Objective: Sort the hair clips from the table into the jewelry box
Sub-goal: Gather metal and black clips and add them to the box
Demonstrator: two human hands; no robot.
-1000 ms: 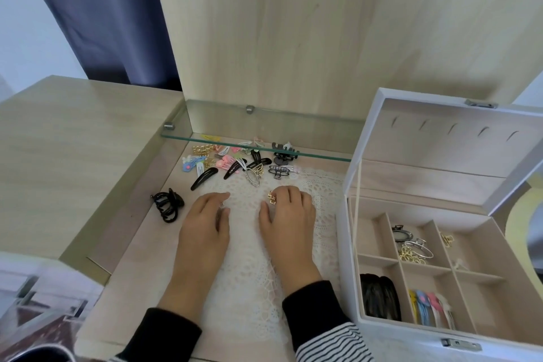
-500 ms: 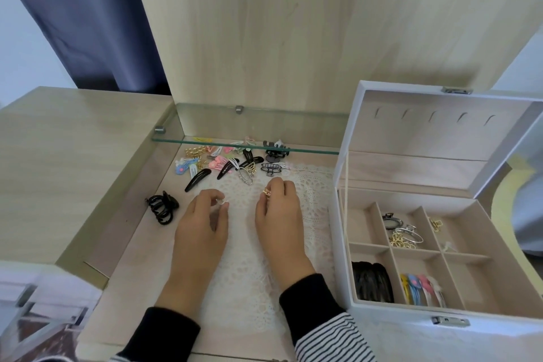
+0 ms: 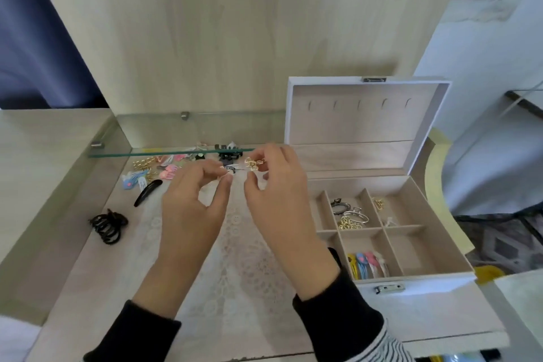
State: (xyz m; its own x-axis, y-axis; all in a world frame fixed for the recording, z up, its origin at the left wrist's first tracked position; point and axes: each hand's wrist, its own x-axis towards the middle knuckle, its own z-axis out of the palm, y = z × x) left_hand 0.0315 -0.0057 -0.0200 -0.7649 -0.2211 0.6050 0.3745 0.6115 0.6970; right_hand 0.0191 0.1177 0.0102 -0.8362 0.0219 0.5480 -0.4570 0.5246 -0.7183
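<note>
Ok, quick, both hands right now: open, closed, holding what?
Left hand: pinching a small pale item, too blurred to name.
Right hand: pinching a small gold clip.

One open jewelry box (image 3: 411,276), one gold clip (image 3: 379,203) inside it at back right, one black claw clip (image 3: 108,225), one black snap clip (image 3: 147,192) left of it

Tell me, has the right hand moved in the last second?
Yes. The right hand lifted off the lace mat toward the glass shelf edge, pinching a gold clip.
</note>
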